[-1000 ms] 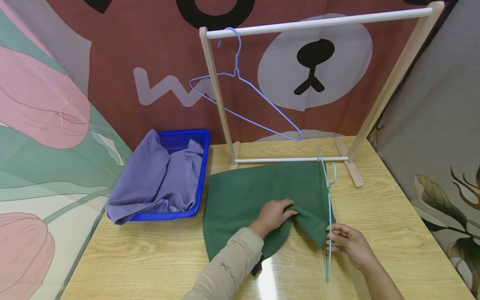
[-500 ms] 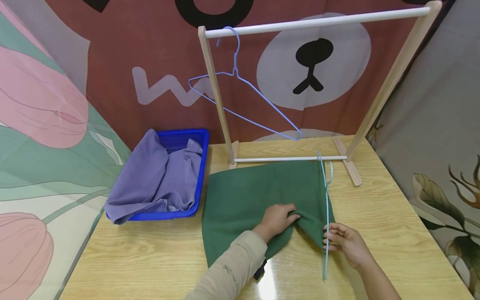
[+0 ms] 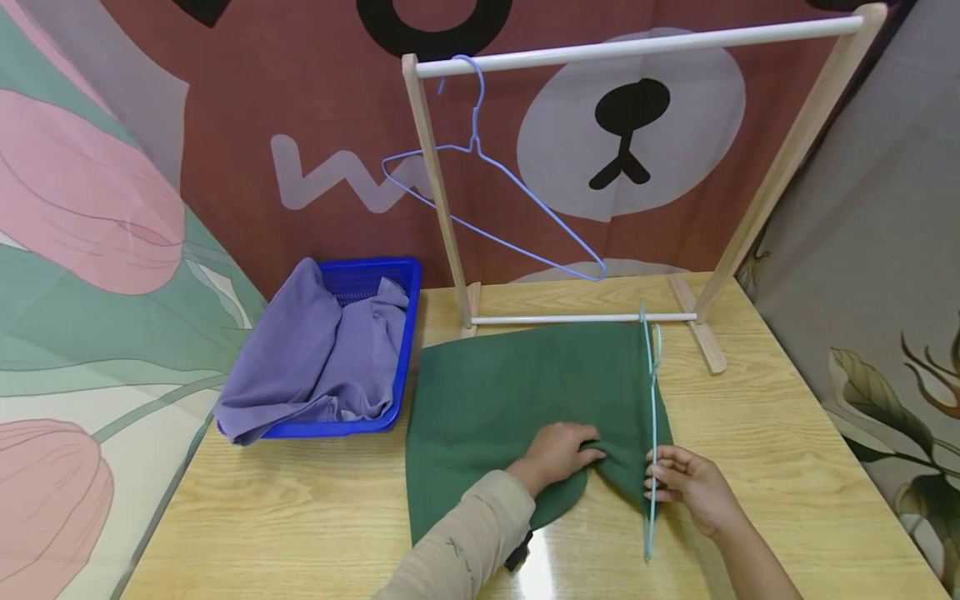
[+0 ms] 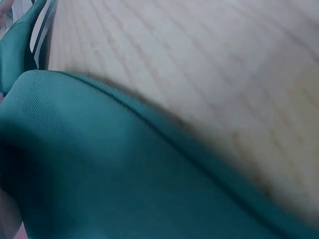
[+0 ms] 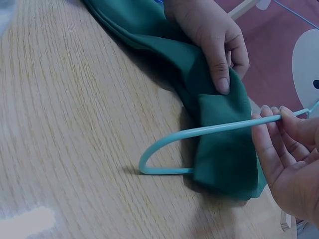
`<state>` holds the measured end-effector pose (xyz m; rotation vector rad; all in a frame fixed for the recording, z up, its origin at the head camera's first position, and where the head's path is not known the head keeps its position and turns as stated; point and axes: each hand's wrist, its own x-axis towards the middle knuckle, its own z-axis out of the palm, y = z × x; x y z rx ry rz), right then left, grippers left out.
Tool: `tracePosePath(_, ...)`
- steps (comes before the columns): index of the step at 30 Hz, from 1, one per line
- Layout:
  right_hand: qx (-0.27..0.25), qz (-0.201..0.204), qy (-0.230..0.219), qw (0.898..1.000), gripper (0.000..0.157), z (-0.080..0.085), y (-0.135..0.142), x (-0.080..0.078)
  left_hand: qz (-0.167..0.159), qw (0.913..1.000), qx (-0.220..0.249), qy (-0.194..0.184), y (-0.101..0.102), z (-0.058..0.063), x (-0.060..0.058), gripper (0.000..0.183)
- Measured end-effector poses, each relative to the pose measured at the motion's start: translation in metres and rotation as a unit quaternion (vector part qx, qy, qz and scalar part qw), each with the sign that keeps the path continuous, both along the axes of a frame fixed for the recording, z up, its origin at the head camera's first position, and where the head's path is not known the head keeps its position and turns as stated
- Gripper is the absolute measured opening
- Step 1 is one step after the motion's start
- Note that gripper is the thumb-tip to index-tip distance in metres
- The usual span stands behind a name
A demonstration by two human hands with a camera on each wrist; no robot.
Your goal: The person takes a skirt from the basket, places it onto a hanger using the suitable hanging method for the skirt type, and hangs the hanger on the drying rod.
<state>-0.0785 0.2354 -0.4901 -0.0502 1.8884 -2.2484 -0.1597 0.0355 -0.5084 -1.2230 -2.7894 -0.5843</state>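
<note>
A green cloth point(image 3: 495, 383) lies spread on the table, its right end running through a light turquoise hanger point(image 3: 653, 425). My left hand point(image 3: 557, 454) pinches a raised fold of it between thumb and fingers. To the right, my right hand point(image 3: 693, 487) holds one arm of the hanger with thumb and fingertips. In the right wrist view, the folded cloth end point(image 5: 227, 154) passes under the hanger's upper arm point(image 5: 199, 131), and the lower bar disappears behind it. Green cloth point(image 4: 109, 164) fills much of the left wrist view.
A blue basket point(image 3: 408, 350) with purple cloth point(image 3: 322, 350) stands at the left. Behind the green cloth rises a wooden rack point(image 3: 442, 225) with a white top rail point(image 3: 637, 50). A blue-violet hanger point(image 3: 540, 204) hangs from it. Printed fabric point(image 3: 315, 83) covers the walls.
My left hand has shifted slightly right and toward me with the pinched fold. The turquoise hanger has tilted a little left in my right hand.
</note>
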Motion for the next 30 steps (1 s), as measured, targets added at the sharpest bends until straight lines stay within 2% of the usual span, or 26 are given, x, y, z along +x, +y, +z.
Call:
tracePosePath(12,-0.01,0.078,0.037,0.996,0.012,-0.004,0.001,-0.005,-0.015,0.9998,0.016,-0.003,-0.002,-0.004,0.0,0.021)
tracePosePath(17,-0.013,0.092,0.037,0.995,0.013,-0.005,-0.003,-0.006,-0.004,0.9976,0.039,-0.056,-0.002,-0.006,-0.002,0.021)
tracePosePath(22,-0.009,0.095,0.03,0.995,0.011,-0.007,-0.007,-0.008,0.001,0.9896,0.065,-0.128,-0.004,-0.007,-0.004,0.023)
tracePosePath(30,0.036,0.093,0.002,0.995,0.026,-0.006,-0.01,-0.008,-0.037,0.9823,0.008,-0.183,-0.007,0.002,-0.004,0.031)
